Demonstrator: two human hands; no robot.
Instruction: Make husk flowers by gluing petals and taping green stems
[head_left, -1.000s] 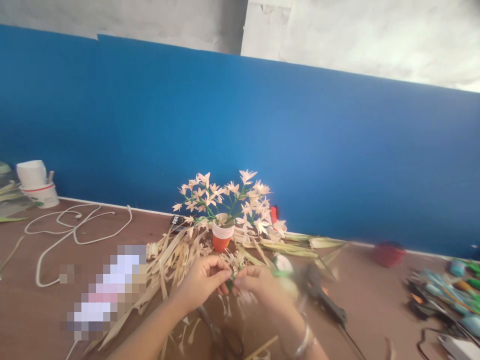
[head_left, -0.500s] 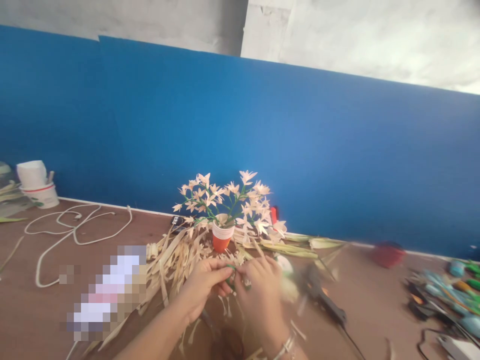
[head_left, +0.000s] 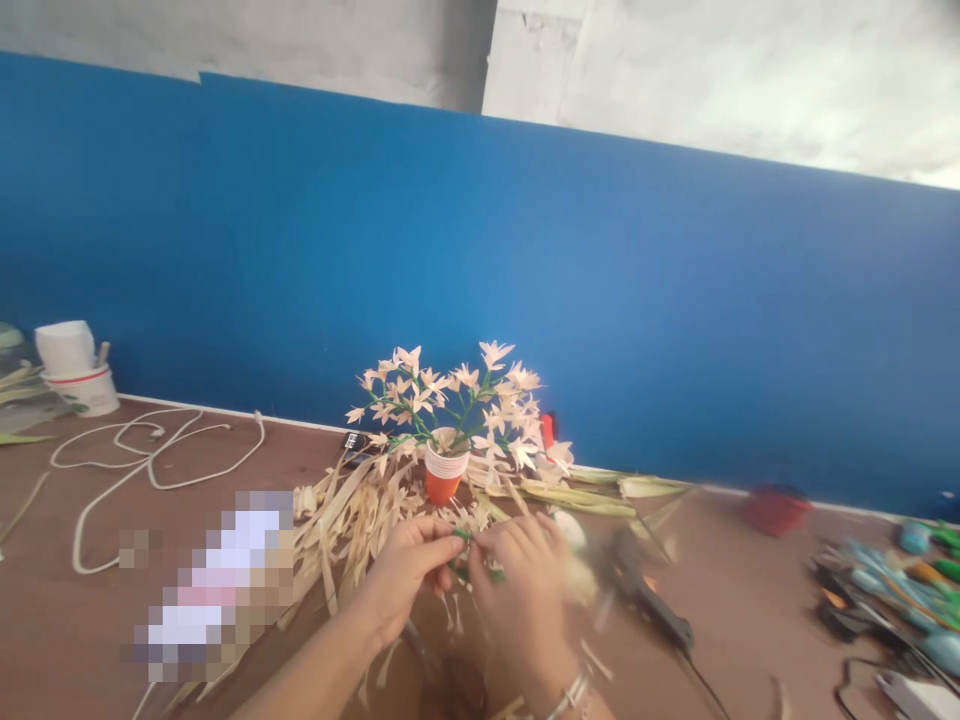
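From our head, we look forward and down over a brown tabletop (head_left: 750,620) towards an upright, smooth blue panel (head_left: 480,230). Our bare left hand (head_left: 409,565) and bare right hand (head_left: 525,575) sit low in this single view, near enough to show a thin green strip (head_left: 462,535); the panel stands farther off, beyond the table's back edge.

white cable (head_left: 74,548) in loose loops on the brown table (head_left: 52,640), white tub (head_left: 91,393) near the blue wall (head_left: 262,230)

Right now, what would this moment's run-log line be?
left hand: grip on green strip | right hand: fingers at same strip, blurred | flowers: in cup behind hands | glue gun: on table
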